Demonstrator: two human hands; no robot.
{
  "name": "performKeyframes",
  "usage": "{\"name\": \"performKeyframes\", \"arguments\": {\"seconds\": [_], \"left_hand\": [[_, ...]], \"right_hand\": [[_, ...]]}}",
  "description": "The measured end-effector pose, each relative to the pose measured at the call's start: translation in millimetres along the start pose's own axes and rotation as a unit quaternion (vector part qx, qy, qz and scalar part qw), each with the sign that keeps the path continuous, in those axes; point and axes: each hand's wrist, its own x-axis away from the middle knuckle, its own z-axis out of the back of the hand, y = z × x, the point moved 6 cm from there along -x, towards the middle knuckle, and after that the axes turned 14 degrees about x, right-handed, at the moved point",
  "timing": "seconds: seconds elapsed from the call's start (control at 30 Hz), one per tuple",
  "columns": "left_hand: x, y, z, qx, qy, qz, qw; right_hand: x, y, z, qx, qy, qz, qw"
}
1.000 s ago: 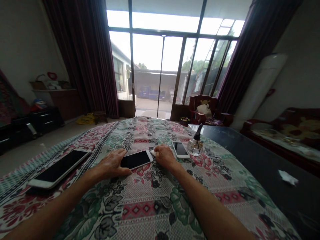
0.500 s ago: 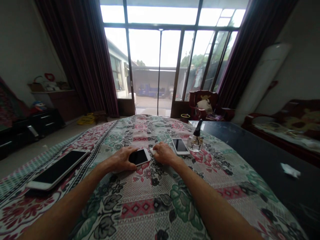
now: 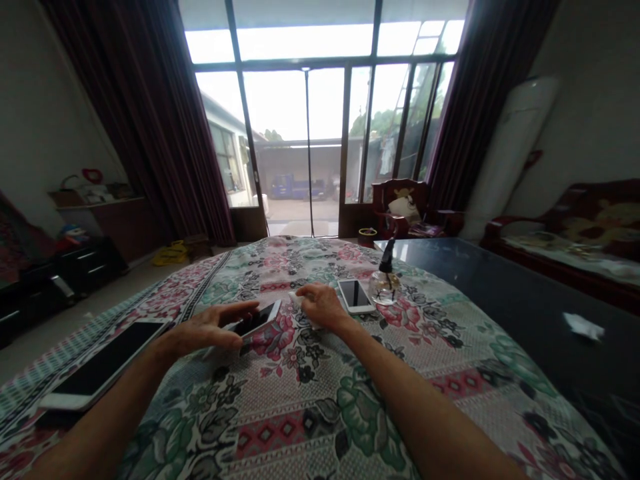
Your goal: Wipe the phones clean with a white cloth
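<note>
We see the left hand (image 3: 203, 328) gripping the middle phone (image 3: 257, 320) by its near end, thumb along one edge and fingers along the other; we cannot tell whether the phone is fully off the floral cloth (image 3: 280, 427). We see the right hand (image 3: 324, 308) closed on a small white wad (image 3: 296, 299), partly hidden by the fingers. Just right of that hand we find a white phone (image 3: 356, 297) lying beside a glass bottle (image 3: 385, 288), and, at far left, a larger white device (image 3: 107, 360)
</note>
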Motion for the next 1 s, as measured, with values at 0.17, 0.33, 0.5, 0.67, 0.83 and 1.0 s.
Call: {"name": "performKeyframes", "arguments": {"seconds": [0.17,0.33,0.5,0.67,0.83,1.0], "left_hand": [[-2.3,-4.1,4.9,0.017,0.008,-0.01,1.0],[-4.6,0.6,1.0,0.028,0.021,-0.02,0.999],[-4.6,-1.4,4.8,0.041,0.046,-0.027,0.998],[-3.8,-8.2,16.9,0.048,0.07,-0.051,0.995],[-5.0,-3.4,6.9,0.038,0.036,-0.054,0.997],[-6.3,4.7,-8.6,0.054,0.016,-0.047,0.997]], "right_hand": [[-1.0,-19.9,1.6,-0.102,0.041,0.024,0.994],[1.6,-26.9,-2.4,-0.153,0.065,0.028,0.986],[4.6,-42.0,1.3,-0.168,0.076,0.073,0.98],[8.2,-61.9,7.4,-0.181,0.063,0.089,0.977],[5.7,-55.8,11.3,-0.177,0.068,0.072,0.979],[1.6,-38.0,13.4,-0.171,0.081,0.045,0.981]]}}
